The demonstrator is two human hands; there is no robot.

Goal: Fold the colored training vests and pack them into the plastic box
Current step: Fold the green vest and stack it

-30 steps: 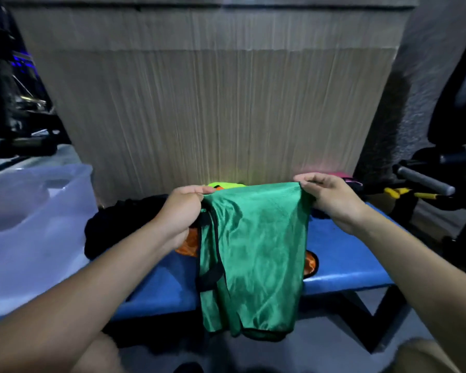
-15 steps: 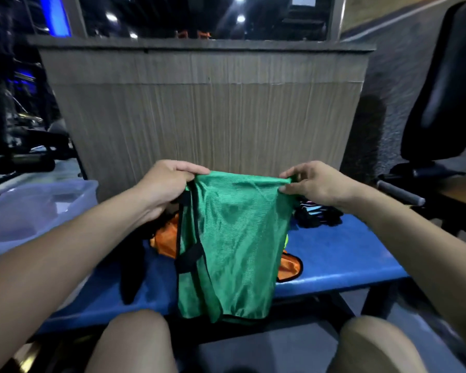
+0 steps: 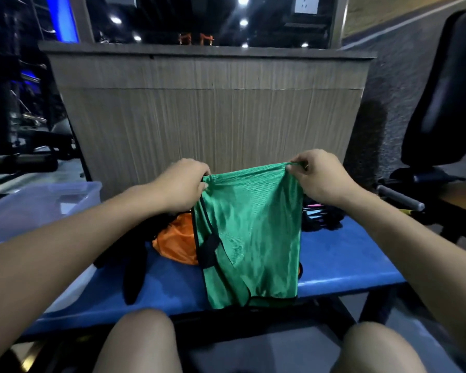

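A green training vest point(image 3: 250, 232) with black trim hangs in the air above a blue bench point(image 3: 342, 262). My left hand point(image 3: 183, 184) grips its top left corner and my right hand point(image 3: 318, 176) pinches its top right corner. The vest looks folded lengthwise and its bottom edge reaches the bench's front edge. An orange vest point(image 3: 176, 240) lies on the bench behind it, partly hidden. A clear plastic box point(image 3: 38, 208) stands at the left end of the bench.
Black cloth point(image 3: 135, 254) lies on the bench left of the orange vest. A dark bundle with coloured bits point(image 3: 320, 214) sits at the back right. A wood-grain counter point(image 3: 213, 117) rises behind the bench. Gym equipment point(image 3: 439, 109) stands to the right. My knees show below.
The view has tilted up, showing more of the counter and my knees. Both hands still hold the green vest by its top corners, and its top edge now sags a little between them.
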